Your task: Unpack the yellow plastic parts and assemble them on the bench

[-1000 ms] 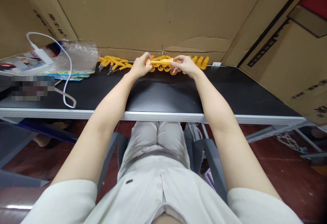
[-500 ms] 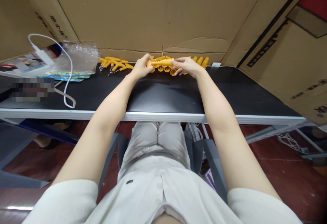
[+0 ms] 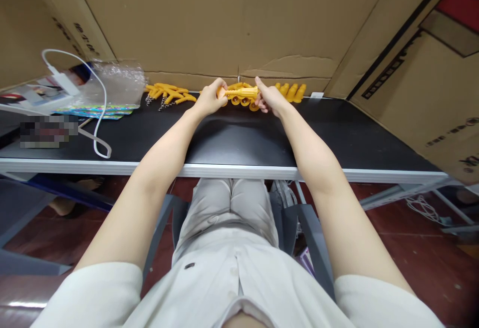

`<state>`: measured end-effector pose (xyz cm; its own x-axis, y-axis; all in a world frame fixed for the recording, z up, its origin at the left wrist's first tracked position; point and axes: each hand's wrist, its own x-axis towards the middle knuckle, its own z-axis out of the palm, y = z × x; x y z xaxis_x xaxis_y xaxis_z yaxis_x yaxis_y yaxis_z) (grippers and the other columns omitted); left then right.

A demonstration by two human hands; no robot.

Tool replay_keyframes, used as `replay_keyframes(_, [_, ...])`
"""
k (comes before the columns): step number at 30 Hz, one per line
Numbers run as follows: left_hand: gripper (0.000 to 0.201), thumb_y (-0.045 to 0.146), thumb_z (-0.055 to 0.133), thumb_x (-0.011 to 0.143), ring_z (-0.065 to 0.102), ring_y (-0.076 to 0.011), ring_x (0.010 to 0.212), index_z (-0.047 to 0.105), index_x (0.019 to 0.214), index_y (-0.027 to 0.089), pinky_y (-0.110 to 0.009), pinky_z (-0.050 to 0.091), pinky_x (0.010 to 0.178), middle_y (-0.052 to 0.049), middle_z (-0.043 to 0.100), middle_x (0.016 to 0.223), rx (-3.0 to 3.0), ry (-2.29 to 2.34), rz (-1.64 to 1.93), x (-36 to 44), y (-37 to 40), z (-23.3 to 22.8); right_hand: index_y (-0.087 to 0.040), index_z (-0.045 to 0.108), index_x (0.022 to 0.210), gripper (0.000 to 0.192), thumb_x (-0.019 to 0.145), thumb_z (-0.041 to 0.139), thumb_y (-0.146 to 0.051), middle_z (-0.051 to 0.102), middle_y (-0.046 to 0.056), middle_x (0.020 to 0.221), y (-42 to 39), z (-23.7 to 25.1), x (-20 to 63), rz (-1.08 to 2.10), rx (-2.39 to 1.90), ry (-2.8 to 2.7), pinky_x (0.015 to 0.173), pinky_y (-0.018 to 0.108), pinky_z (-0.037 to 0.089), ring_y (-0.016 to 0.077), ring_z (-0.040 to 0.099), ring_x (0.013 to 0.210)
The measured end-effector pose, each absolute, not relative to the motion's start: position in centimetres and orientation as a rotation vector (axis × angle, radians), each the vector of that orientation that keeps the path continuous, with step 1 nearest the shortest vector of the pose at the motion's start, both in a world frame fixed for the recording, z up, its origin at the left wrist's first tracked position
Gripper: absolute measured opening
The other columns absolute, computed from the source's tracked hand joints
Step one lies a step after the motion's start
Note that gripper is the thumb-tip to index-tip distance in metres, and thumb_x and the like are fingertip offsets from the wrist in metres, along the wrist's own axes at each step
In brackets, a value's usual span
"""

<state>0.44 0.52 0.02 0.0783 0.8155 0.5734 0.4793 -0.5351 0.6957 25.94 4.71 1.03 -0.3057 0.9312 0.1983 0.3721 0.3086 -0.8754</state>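
Note:
A yellow corkscrew [image 3: 239,93] lies level across the gap between my hands, with a ribbed sleeve toward its right end. My left hand [image 3: 210,99] is closed around the left end, thumb and fingers pinching its handle. At the right end, my right hand [image 3: 272,99] has its thumb raised above the sleeve and its other fingers curled below; whether they touch it is unclear. Just below the held piece, several yellow sleeves [image 3: 244,102] show their round open ends. More upright yellow sleeves [image 3: 295,92] stand right of my right hand.
Yellow corkscrews with bare metal spirals [image 3: 168,93] are piled left of my left hand. Farther left are clear plastic bags [image 3: 119,81], colourful packets [image 3: 97,113] and a white cable [image 3: 102,113]. Cardboard [image 3: 239,23] walls the black table [image 3: 239,138] at the back.
My right thumb has lifted off the sleeve's end and points up, and the hand has turned, uncovering that end. My left hand keeps its hold with little movement.

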Motion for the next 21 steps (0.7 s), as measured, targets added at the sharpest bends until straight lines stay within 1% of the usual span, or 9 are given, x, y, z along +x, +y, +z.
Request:
replay_keyframes(3, [0.036,-0.004,0.074,0.069,0.07,-0.0327,0.104,0.062,0.087,0.025,-0.056,0.049,0.115,0.002,0.05,0.073,2.043,1.29,1.437,0.5,0.9,-0.2,-0.018,0.078,0.093,0.101,0.088,0.037,-0.11,0.071,0.014,0.071,4.8,1.7,26.9,1.064,-1.252,-1.892,0.104,0.073,0.065,0.0407,0.083,0.092])
replay_keyframes(5, [0.035,-0.003,0.074,0.071,0.07,-0.031,0.101,0.062,0.09,0.025,-0.053,0.051,0.114,0.002,0.052,0.075,2.075,1.308,1.426,0.4,1.2,-0.4,-0.016,0.078,0.101,0.097,0.096,0.036,-0.103,0.076,0.016,0.08,4.3,2.6,27.7,1.156,-1.312,-1.908,0.103,0.068,0.066,0.037,0.084,0.087])
replay_keyframes(6, [0.035,-0.002,0.074,0.072,0.07,-0.0301,0.1,0.062,0.091,0.024,-0.052,0.052,0.112,0.002,0.053,0.076,2.096,1.317,1.423,0.2,1.4,-0.5,-0.015,0.078,0.112,0.088,0.101,0.044,-0.096,0.079,0.016,0.091,3.9,3.0,28.0,1.176,-1.296,-1.908,0.102,0.063,0.068,0.0346,0.084,0.089])
replay_keyframes(8, [0.033,0.0,0.074,0.075,0.07,-0.0285,0.098,0.062,0.094,0.024,-0.05,0.054,0.11,0.002,0.055,0.078,2.145,1.327,1.427,-0.1,1.8,-0.8,-0.02,0.07,0.143,0.068,0.103,0.072,-0.074,0.082,0.014,0.119,2.9,3.7,28.5,1.162,-1.197,-1.913,0.099,0.052,0.07,0.0301,0.084,0.099])
replay_keyframes(9, [0.032,0.001,0.074,0.077,0.07,-0.0276,0.096,0.062,0.096,0.024,-0.049,0.055,0.108,0.002,0.056,0.079,2.172,1.329,1.429,-0.3,2.0,-0.9,-0.023,0.063,0.155,0.072,0.099,0.084,-0.062,0.08,0.014,0.131,2.4,4.0,28.6,1.148,-1.15,-1.92,0.098,0.047,0.07,0.0287,0.084,0.105])
replay_keyframes(11, [0.031,0.002,0.073,0.079,0.069,-0.0254,0.091,0.061,0.098,0.024,-0.047,0.057,0.103,0.002,0.057,0.079,2.22,1.343,1.431,-0.6,2.4,-1.0,-0.026,0.053,0.167,0.087,0.093,0.094,-0.046,0.075,0.014,0.144,1.6,4.3,28.6,1.131,-1.096,-1.928,0.098,0.043,0.07,0.0278,0.083,0.114])
replay_keyframes(14, [0.031,0.003,0.074,0.081,0.068,-0.0231,0.084,0.06,0.098,0.024,-0.044,0.06,0.097,0.002,0.058,0.08,2.254,1.357,1.442,-0.8,2.9,-1.2,-0.024,0.059,0.162,0.079,0.092,0.095,-0.036,0.077,0.013,0.142,1.2,4.3,28.1,1.141,-1.076,-1.894,0.1,0.041,0.069,0.026,0.083,0.112])
replay_keyframes(17, [0.029,0.008,0.078,0.083,0.068,-0.0225,0.083,0.059,0.099,0.024,-0.043,0.061,0.094,0.002,0.059,0.082,2.263,1.331,1.438,-0.8,3.1,-1.3,-0.022,0.067,0.15,0.066,0.091,0.094,-0.032,0.081,0.01,0.129,1.4,4.1,27.7,1.129,-1.063,-1.845,0.096,0.038,0.07,0.0235,0.084,0.105])
replay_keyframes(21, [0.029,0.017,0.083,0.087,0.07,-0.0236,0.086,0.058,0.102,0.024,-0.043,0.061,0.094,0.0,0.063,0.086,2.284,1.307,1.398,-1.0,3.2,-1.4,-0.02,0.073,0.139,0.054,0.09,0.094,-0.029,0.084,0.006,0.114,1.4,4.1,27.4,1.122,-1.07,-1.797,0.088,0.033,0.069,0.0202,0.084,0.094])
